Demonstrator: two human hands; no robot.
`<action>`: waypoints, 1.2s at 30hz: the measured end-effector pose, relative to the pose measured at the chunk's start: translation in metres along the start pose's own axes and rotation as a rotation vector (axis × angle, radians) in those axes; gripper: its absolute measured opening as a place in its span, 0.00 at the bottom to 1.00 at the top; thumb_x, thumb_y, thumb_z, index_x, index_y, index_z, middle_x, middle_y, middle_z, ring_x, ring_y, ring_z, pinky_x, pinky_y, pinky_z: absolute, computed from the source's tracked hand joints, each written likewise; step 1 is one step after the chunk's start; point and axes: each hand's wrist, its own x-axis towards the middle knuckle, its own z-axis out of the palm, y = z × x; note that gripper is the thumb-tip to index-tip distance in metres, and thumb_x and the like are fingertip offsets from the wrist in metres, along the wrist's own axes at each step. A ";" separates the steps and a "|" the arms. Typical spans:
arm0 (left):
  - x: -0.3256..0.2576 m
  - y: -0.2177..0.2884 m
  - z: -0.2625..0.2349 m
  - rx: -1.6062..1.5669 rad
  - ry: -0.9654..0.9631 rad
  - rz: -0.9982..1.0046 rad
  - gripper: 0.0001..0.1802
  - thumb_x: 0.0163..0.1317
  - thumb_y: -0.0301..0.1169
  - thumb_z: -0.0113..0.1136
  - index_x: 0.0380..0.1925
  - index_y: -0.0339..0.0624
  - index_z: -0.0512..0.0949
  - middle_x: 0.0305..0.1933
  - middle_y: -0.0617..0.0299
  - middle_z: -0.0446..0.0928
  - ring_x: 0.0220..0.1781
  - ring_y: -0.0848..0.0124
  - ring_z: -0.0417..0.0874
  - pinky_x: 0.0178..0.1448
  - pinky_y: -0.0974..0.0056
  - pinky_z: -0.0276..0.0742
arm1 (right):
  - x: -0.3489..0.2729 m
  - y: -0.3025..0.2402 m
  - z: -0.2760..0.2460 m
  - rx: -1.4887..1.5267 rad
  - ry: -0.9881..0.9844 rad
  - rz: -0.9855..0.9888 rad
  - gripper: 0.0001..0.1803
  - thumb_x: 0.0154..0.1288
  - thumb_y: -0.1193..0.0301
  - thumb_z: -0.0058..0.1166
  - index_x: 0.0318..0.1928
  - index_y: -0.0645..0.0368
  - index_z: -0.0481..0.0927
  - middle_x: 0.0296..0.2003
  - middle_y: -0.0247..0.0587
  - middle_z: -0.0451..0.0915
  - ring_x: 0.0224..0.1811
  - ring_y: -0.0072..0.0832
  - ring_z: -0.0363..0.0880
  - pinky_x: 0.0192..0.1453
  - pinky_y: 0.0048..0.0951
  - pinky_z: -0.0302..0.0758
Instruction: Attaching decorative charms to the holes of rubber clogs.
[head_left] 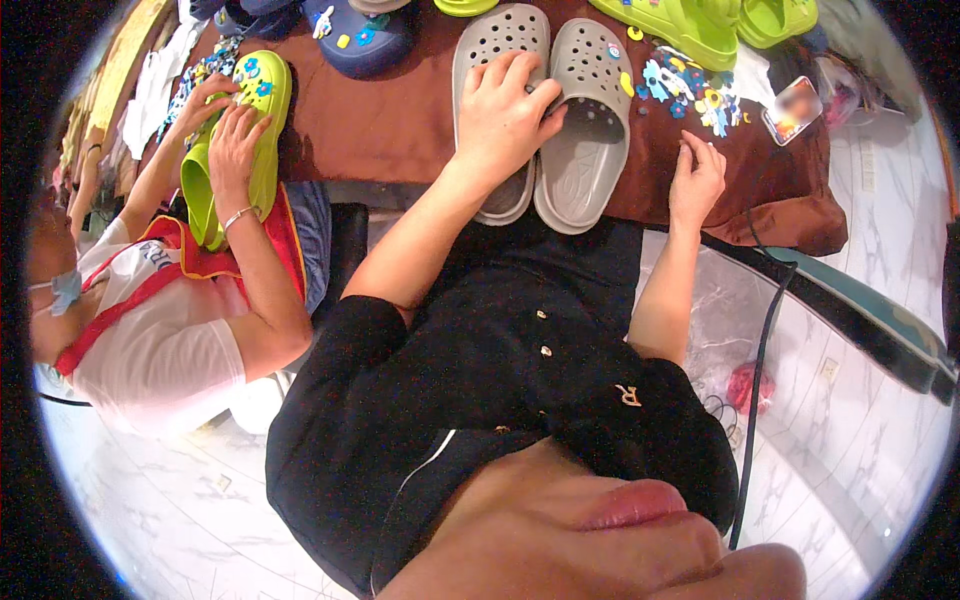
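Here, the person's left hand lies palm down across a pair of grey clogs that sit side by side at the near edge of a brown-covered table, toes pointing away. The fingers are spread and curled lightly over the left grey clog, with the thumb reaching onto the right grey clog; it presses on them rather than closing around either. The right hand rests just right of the pair, near the table's near edge, fingers loosely open and touching the cloth, holding nothing. Just beyond it, toward the far right of the table, lies a scatter of small colourful shoe charms, mostly blue and yellow, and a phone lies near the right edge. Lime-green clogs stand along the far edge, and a dark blue clog with charms on it sits at the far left. At the table's left edge, another person in a white shirt holds a lime-green clog with both hands, blue charms on its toe. A black cable hangs down from the table's right side toward the pale marbled floor.
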 end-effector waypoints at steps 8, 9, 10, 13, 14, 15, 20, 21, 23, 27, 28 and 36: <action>-0.002 -0.001 0.001 -0.010 -0.002 0.007 0.14 0.47 0.41 0.72 0.35 0.55 0.82 0.52 0.63 0.77 0.57 0.62 0.76 0.56 0.55 0.69 | -0.001 0.001 0.001 -0.001 -0.017 0.001 0.10 0.64 0.74 0.57 0.44 0.55 0.86 0.41 0.40 0.84 0.49 0.39 0.78 0.57 0.37 0.73; -0.002 0.000 0.000 -0.011 -0.003 0.004 0.14 0.47 0.41 0.72 0.35 0.55 0.82 0.52 0.63 0.77 0.57 0.61 0.76 0.56 0.55 0.69 | 0.000 0.003 0.002 -0.002 -0.017 0.001 0.10 0.64 0.74 0.57 0.44 0.55 0.86 0.41 0.40 0.84 0.49 0.39 0.78 0.57 0.37 0.73; -0.002 0.000 0.000 -0.012 -0.003 0.002 0.14 0.47 0.41 0.72 0.35 0.55 0.82 0.52 0.63 0.77 0.57 0.61 0.76 0.56 0.55 0.69 | 0.000 0.006 0.002 -0.007 0.000 -0.019 0.10 0.63 0.74 0.58 0.44 0.55 0.86 0.41 0.40 0.84 0.49 0.38 0.78 0.57 0.36 0.73; -0.002 -0.001 0.000 -0.010 0.001 0.003 0.14 0.47 0.42 0.72 0.35 0.55 0.82 0.52 0.63 0.77 0.58 0.61 0.76 0.56 0.55 0.69 | 0.000 0.008 0.003 -0.004 0.017 -0.032 0.09 0.63 0.74 0.58 0.43 0.55 0.86 0.41 0.40 0.84 0.49 0.39 0.77 0.57 0.37 0.73; -0.002 -0.001 0.000 -0.012 -0.006 0.003 0.14 0.48 0.42 0.72 0.35 0.56 0.82 0.52 0.63 0.77 0.58 0.61 0.76 0.56 0.55 0.69 | 0.001 0.008 0.003 0.005 0.018 -0.023 0.08 0.63 0.74 0.58 0.42 0.56 0.86 0.41 0.41 0.84 0.48 0.41 0.77 0.57 0.39 0.73; -0.002 -0.001 -0.001 -0.012 -0.013 0.003 0.14 0.48 0.42 0.71 0.35 0.56 0.82 0.52 0.63 0.77 0.58 0.61 0.76 0.56 0.55 0.69 | 0.002 0.006 0.002 0.007 0.018 -0.025 0.08 0.63 0.74 0.58 0.42 0.56 0.86 0.41 0.41 0.84 0.48 0.41 0.77 0.57 0.39 0.73; -0.002 -0.003 -0.002 -0.014 -0.009 0.007 0.14 0.48 0.42 0.71 0.35 0.56 0.82 0.52 0.63 0.77 0.58 0.61 0.76 0.56 0.55 0.69 | 0.018 -0.002 0.005 0.010 -0.017 -0.029 0.08 0.62 0.74 0.59 0.41 0.56 0.86 0.41 0.42 0.83 0.49 0.41 0.77 0.58 0.38 0.72; -0.001 -0.002 -0.001 -0.021 -0.007 0.011 0.14 0.48 0.42 0.71 0.35 0.56 0.82 0.52 0.63 0.77 0.58 0.61 0.76 0.56 0.55 0.69 | 0.022 -0.001 0.007 0.009 -0.017 -0.030 0.08 0.62 0.74 0.59 0.41 0.56 0.86 0.41 0.42 0.83 0.49 0.41 0.77 0.58 0.38 0.72; -0.001 -0.002 -0.001 -0.025 -0.006 0.011 0.14 0.48 0.42 0.71 0.35 0.56 0.82 0.52 0.64 0.77 0.58 0.61 0.76 0.56 0.55 0.69 | 0.031 -0.002 0.012 -0.005 -0.040 -0.081 0.09 0.62 0.71 0.60 0.42 0.54 0.86 0.40 0.40 0.83 0.48 0.38 0.77 0.56 0.36 0.72; -0.001 -0.001 -0.001 -0.026 -0.001 0.009 0.14 0.48 0.41 0.71 0.35 0.55 0.82 0.51 0.64 0.77 0.57 0.62 0.76 0.55 0.55 0.69 | 0.043 -0.016 0.025 0.025 -0.052 -0.169 0.08 0.60 0.69 0.63 0.40 0.55 0.86 0.38 0.41 0.83 0.47 0.41 0.76 0.56 0.37 0.71; -0.001 0.000 -0.001 -0.025 0.000 0.009 0.14 0.48 0.41 0.71 0.35 0.55 0.82 0.51 0.64 0.77 0.57 0.62 0.76 0.55 0.55 0.69 | 0.046 -0.019 0.028 0.026 -0.051 -0.170 0.08 0.60 0.69 0.63 0.40 0.55 0.86 0.38 0.41 0.83 0.47 0.41 0.76 0.56 0.37 0.71; -0.002 -0.001 -0.001 -0.018 -0.020 -0.001 0.14 0.46 0.41 0.71 0.34 0.55 0.82 0.51 0.65 0.77 0.57 0.62 0.77 0.54 0.54 0.69 | 0.047 -0.031 0.033 -0.133 -0.312 -0.154 0.11 0.52 0.67 0.68 0.36 0.56 0.85 0.33 0.44 0.82 0.41 0.45 0.76 0.49 0.43 0.73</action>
